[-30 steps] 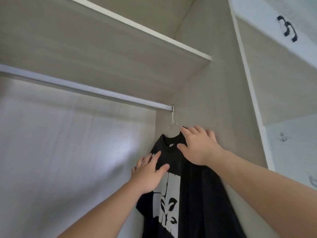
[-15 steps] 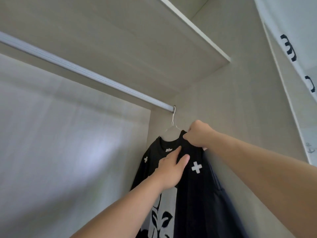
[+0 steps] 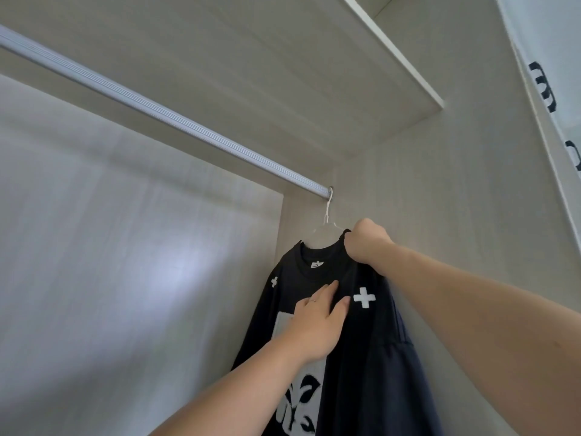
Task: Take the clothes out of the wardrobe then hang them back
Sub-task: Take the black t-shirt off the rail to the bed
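rail [image 3: 157, 112]: silver ribbed bar, runs from 10 o'clock in the frame down to about dead centre, where it meets the side wall [image 3: 456, 199]

hanger [image 3: 327, 220]: thin pale one, hook over the very end of the rail, sitting at 12 o'clock from the collar [image 3: 319, 268]; most of it is buried in the cloth

shirt [image 3: 374, 357]: black tee with white crosses and a white print panel down the front. It's on the hanger, tucked right up against the side wall, roughly 5 o'clock from frame centre

right hand [image 3: 366, 242]: at 2 o'clock from the collar, clenched into a fist round the shirt's shoulder next to the neck. Can't tell if the hanger's arm is inside that grip too

left hand [image 3: 317, 324]: at 6 o'clock below the collar, fingers straight and lying flat on the shirt's chest, thumb splayed toward the bigger cross [image 3: 364, 297]. Thin ring [image 3: 312, 299] on one finger; it isn't grasping anything, just resting on the cloth

shelf [image 3: 251, 58]: pale wood board right above the rail, 12 o'clock in the frame

door [image 3: 550, 33]: white, out at the 2 o'clock edge, with black handles [image 3: 542, 89]
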A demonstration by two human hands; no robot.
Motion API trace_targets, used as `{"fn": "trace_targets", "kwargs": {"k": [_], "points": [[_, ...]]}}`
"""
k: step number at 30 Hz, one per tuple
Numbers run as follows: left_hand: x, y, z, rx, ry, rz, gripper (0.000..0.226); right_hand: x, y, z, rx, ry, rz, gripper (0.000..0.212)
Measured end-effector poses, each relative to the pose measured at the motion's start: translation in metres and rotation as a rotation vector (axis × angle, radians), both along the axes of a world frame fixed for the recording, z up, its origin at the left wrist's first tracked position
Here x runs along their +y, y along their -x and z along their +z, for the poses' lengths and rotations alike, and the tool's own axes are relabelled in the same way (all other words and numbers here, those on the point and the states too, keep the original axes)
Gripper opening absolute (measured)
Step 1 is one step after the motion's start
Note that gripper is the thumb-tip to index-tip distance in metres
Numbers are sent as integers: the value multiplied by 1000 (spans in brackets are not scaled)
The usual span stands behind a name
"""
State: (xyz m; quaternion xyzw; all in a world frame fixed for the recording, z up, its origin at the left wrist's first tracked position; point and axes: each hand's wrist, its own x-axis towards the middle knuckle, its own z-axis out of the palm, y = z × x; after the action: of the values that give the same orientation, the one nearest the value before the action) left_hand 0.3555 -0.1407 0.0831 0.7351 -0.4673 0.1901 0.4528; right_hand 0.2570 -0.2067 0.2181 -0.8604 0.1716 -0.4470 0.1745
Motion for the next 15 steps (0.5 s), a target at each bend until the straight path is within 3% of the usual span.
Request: {"fn": "trace_targets", "kwargs": {"k": [3, 11, 15], "points": [[1, -2, -2, 0, -6, 4, 60, -4, -7, -4, -69, -16, 5, 15], [5, -6, 2, -36, 58, -21, 63, -11, -5, -2, -192, 89, 9, 26], [8, 1, 1, -100, 99, 113, 59, -23, 14, -7, -256, 195, -25, 29]]}}
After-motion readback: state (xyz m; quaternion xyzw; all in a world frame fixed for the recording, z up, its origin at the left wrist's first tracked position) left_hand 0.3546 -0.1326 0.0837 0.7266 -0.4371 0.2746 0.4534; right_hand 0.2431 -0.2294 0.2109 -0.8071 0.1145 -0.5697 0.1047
